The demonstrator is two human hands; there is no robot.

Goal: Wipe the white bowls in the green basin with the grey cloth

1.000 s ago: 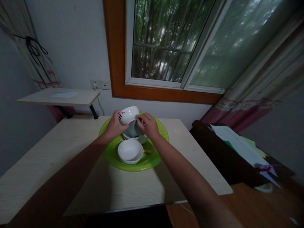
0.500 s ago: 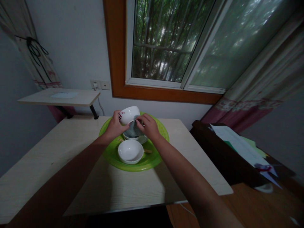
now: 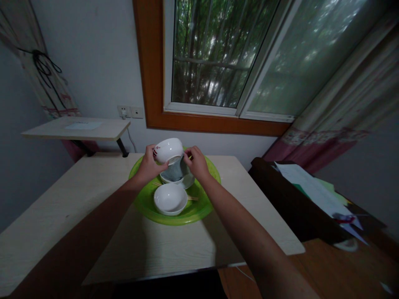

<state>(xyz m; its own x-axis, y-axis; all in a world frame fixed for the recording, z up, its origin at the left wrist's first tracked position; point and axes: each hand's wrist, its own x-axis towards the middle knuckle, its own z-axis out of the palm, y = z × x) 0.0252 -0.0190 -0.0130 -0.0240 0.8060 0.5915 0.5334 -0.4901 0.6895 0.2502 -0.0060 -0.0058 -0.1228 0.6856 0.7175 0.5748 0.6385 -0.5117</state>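
Note:
My left hand [image 3: 150, 162] is closed on a white bowl [image 3: 169, 150] with red and dark markings, held tilted above the green basin [image 3: 177, 218]. In my right hand [image 3: 195, 162] the fingers pinch a grey cloth [image 3: 173, 171] against the bowl's right side; the cloth hangs down under the bowl. Below it, partly covered by the cloth, sits another white bowl [image 3: 187, 181]. Nearer to me in the basin stands a white bowl [image 3: 171, 198], upright, its inside showing. Chopsticks [image 3: 193, 198] stick out beside it.
The basin stands on a light wooden table [image 3: 109, 241]. A raised shelf [image 3: 77, 128] with a paper on it is at the back left. To the right, papers [image 3: 305, 180] lie on a dark piece of furniture [image 3: 280, 199]. Behind is a window [image 3: 218, 62].
My right hand has shifted slightly with the cloth from the bowl's underside to its right side. The held bowl has turned a little, and its foot shows more.

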